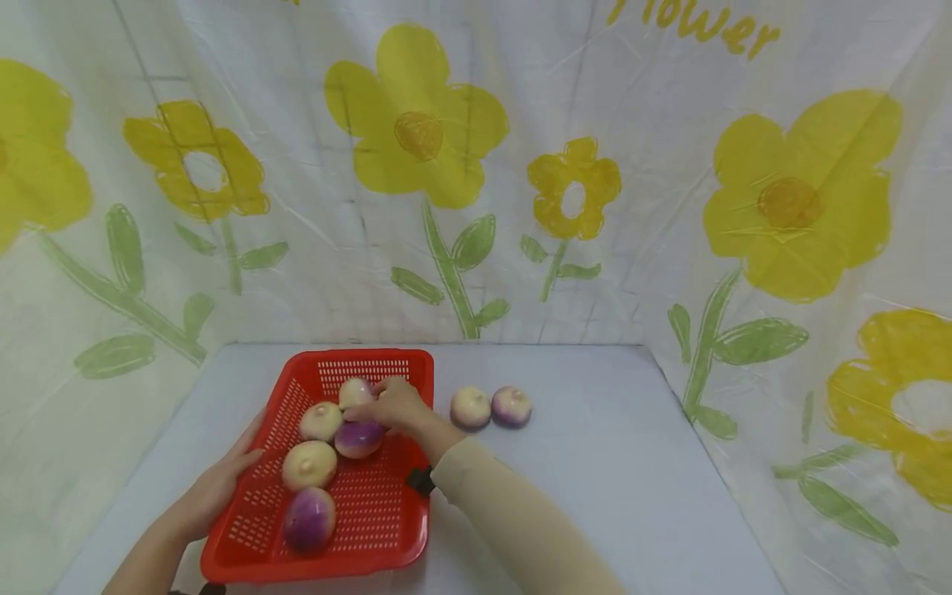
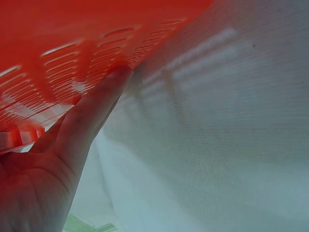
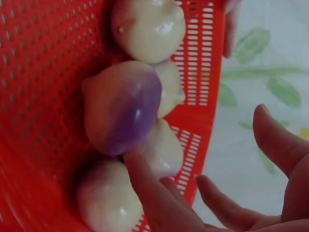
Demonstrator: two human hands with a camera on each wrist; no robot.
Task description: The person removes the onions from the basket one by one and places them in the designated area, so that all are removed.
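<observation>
A red plastic basket (image 1: pixel 387 504) with slotted walls holds several purple-and-white turnips. My left hand (image 1: pixel 211 492) lies along the basket's left side; in the left wrist view its straight fingers (image 2: pixel 91 111) touch the slotted outer wall. My right hand (image 1: pixel 397 406) reaches into the basket's back half, beside a pale turnip (image 1: pixel 355 392) and just above a purple one (image 1: pixel 359 440). The right wrist view shows its fingers spread, one fingertip touching among the turnips beside the purple turnip (image 3: pixel 123 108). More turnips sit along the left side, including a purple one (image 1: pixel 309 518) in front.
Two more turnips, a pale one (image 1: pixel 470 408) and a purple-topped one (image 1: pixel 511 406), sit side by side on the white table (image 1: pixel 595 463) right of the basket. A white curtain (image 1: pixel 654 198) printed with yellow flowers hangs behind and at the sides.
</observation>
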